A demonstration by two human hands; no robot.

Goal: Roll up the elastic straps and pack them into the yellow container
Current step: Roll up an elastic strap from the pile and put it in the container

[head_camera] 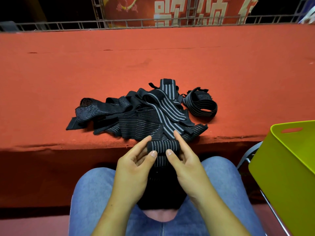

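Head view. Both hands were at lower centre, over the lap. The left hand (136, 166) and the right hand (185, 166) each pinched an end of a partly rolled strap (162, 146) between thumb and forefinger. Its loose tail hung down between the wrists into dark shadow, where its end could not be made out.

Just beyond the roll, a tangled pile of straps (136, 113) lay on the red-covered table (153, 57) near its front edge. One looped strap (201, 104) sat at the pile's right side.

The yellow container (289, 167) stood at lower right, beside the person's knee, on a metal frame (247, 160). The frame edges cut it off and its floor was hidden.

A railing (68, 25) and a banner (170, 11) ran along the top, the banner's lettering cropped.
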